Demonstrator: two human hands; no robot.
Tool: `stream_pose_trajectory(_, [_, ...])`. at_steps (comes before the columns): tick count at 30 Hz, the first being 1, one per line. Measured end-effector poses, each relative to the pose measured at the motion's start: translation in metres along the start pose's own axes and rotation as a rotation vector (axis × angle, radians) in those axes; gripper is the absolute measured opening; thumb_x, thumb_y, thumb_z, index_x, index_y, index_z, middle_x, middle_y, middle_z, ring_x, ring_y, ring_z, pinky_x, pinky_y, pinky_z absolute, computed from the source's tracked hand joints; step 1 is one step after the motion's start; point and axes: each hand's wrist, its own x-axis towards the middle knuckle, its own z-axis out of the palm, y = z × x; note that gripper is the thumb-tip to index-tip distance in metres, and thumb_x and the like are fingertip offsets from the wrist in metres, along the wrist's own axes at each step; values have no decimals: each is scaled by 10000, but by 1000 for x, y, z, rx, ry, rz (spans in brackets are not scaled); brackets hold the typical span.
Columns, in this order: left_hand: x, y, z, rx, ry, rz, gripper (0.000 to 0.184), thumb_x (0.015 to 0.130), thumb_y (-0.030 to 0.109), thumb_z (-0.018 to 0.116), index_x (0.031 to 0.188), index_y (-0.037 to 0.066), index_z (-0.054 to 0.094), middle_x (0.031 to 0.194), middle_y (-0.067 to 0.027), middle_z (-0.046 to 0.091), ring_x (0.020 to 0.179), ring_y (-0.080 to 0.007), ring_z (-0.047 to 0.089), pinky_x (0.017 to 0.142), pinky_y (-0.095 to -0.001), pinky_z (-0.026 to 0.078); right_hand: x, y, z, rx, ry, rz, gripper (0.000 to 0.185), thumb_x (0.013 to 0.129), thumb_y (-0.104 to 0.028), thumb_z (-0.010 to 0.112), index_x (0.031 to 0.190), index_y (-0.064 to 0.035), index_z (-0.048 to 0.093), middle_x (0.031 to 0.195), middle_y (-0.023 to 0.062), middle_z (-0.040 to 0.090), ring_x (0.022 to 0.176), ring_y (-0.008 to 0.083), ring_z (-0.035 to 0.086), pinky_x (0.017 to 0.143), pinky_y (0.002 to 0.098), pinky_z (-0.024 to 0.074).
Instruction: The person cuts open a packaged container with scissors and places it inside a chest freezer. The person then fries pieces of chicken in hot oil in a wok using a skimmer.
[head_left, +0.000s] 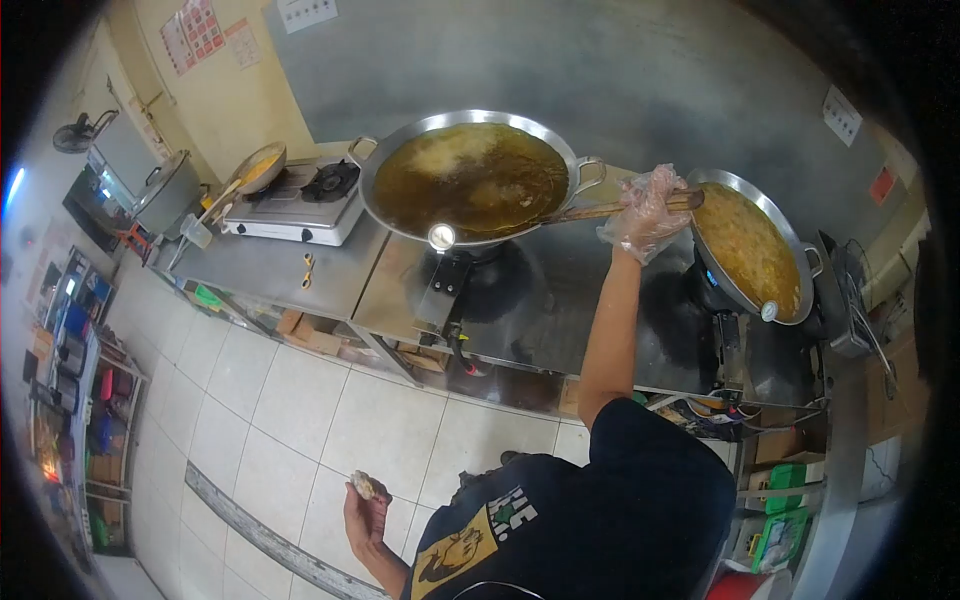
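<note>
My right hand [648, 212], in a clear plastic glove, is wrapped round a long wooden stirring tool [585, 211]. Its far end reaches into the brown oil of the large two-handled wok [362, 178]; whether it is one stick or a pair of chopsticks I cannot tell. Pale froth floats in that oil, and a dial thermometer [441, 237] sits at the near rim. Low on the left, away from the counter, my bare left hand [370, 515] has its fingers closed on a pale, lumpy piece [363, 485], perhaps something coated in batter.
To the right, a second wok [811, 262] holds bubbling golden oil, with a thermometer [769, 311] at its rim. A gas stove [300, 203] and a smaller pan [262, 166] stand left on the metal counter [345, 265]. Wire strainers [860, 300] lie far right.
</note>
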Motion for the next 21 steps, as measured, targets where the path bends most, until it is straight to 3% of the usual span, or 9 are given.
stream_pose_trajectory(1, [0, 0, 0, -19, 21, 6, 347, 955, 348, 524, 1066, 19, 543, 865, -69, 583, 753, -162, 540, 645, -284, 444, -2, -15, 4, 317, 92, 395, 301, 791, -85, 691, 980, -22, 465, 795, 82, 535, 602, 142, 514, 475, 250, 476])
stream_pose_trajectory(2, [0, 1, 0, -38, 43, 11, 349, 956, 347, 523, 1068, 18, 543, 868, -70, 584, 755, -160, 538, 645, -284, 442, -2, -14, 3, 313, 97, 392, 301, 791, -85, 691, 980, -22, 465, 795, 82, 535, 602, 142, 514, 475, 250, 476])
stream_pose_trajectory(8, [13, 1, -2, 21, 4, -36, 327, 965, 348, 510, 1110, 57, 550, 956, -64, 598, 869, -170, 567, 758, -291, 473, -9, 13, -10, 137, -19, 61, 393, 839, -324, 680, 991, 20, 564, 853, 99, 645, 738, 171, 602, 694, 313, 500])
stream_pose_trajectory(10, [21, -3, 2, 35, -25, -39, 339, 961, 346, 518, 1121, 48, 547, 986, -66, 592, 886, -168, 563, 772, -291, 472, -12, -1, -11, 94, -92, -20, 517, 875, -414, 593, 1136, 19, 488, 964, 130, 600, 889, 216, 592, 914, 411, 456])
stream_pose_trajectory(13, [31, -9, 27, 146, -51, -88, 343, 916, 341, 593, 1031, 21, 556, 867, -51, 580, 765, -160, 555, 680, -296, 470, -20, 0, -22, 83, 11, -220, 658, 863, -494, 574, 1259, 25, 484, 1125, 170, 602, 1063, 247, 577, 994, 393, 396])
stream_pose_trajectory(15, [34, -12, 39, 229, -126, -139, 349, 916, 352, 589, 1027, 23, 555, 855, -49, 574, 751, -161, 554, 675, -296, 470, -34, -2, -59, -124, 5, -168, 597, 874, -474, 578, 1213, 14, 522, 1054, 149, 631, 1007, 261, 593, 911, 398, 436])
stream_pose_trajectory(18, [41, -24, 64, 343, -257, -224, 371, 914, 374, 584, 1018, 19, 553, 833, -51, 565, 711, -168, 553, 659, -294, 470, -75, -4, -144, -749, -369, 167, 474, 902, -422, 541, 1141, -16, 596, 1030, 154, 659, 954, 303, 614, 830, 397, 480])
stream_pose_trajectory(19, [45, -30, 68, 368, -300, -248, 371, 919, 370, 578, 1021, 14, 555, 835, -53, 567, 711, -168, 554, 653, -293, 471, -80, -19, -174, -842, -736, 506, 434, 899, -366, 536, 1101, 9, 617, 1067, 174, 651, 999, 323, 606, 857, 391, 478])
stream_pose_trajectory(21, [51, -40, 74, 426, -351, -322, 362, 943, 343, 546, 1045, -4, 559, 861, -62, 582, 712, -166, 558, 637, -293, 474, -131, -5, -273, -800, -1096, 670, 375, 889, -334, 543, 1063, -17, 641, 1059, 149, 657, 994, 307, 611, 848, 385, 486])
